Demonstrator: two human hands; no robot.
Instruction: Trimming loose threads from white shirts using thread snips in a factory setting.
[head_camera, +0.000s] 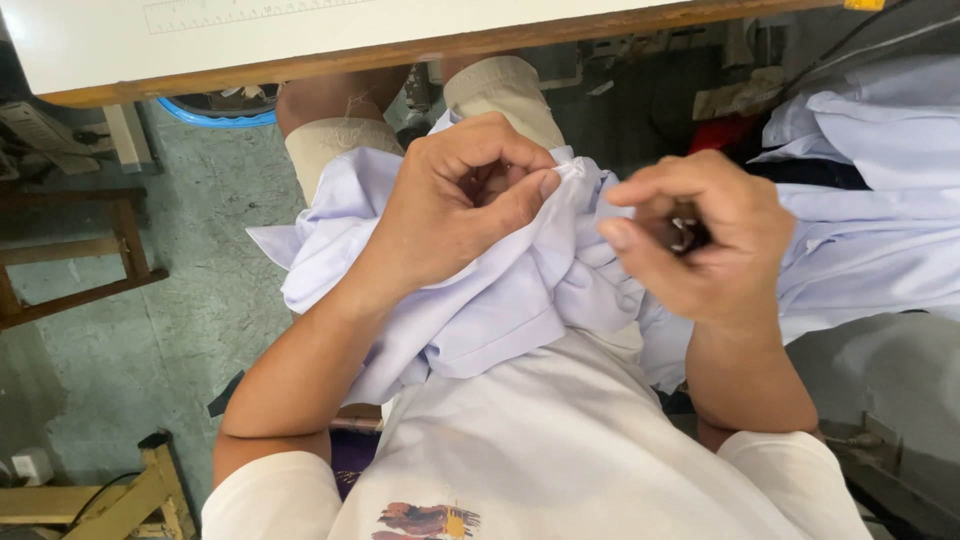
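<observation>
Your left hand (462, 205) is closed on the pale lilac garment (500, 290), thumb and fingers pinching a bunched fold near its top. Your right hand (700, 235) is curled nearly shut just beside that fold, with a small dark metal tool (683, 235) gripped inside it; what kind of tool, you cannot tell. The garment lies heaped on your lap, below the wooden front edge of the desk (400, 50). More pale garments (870, 200) are piled to your right.
</observation>
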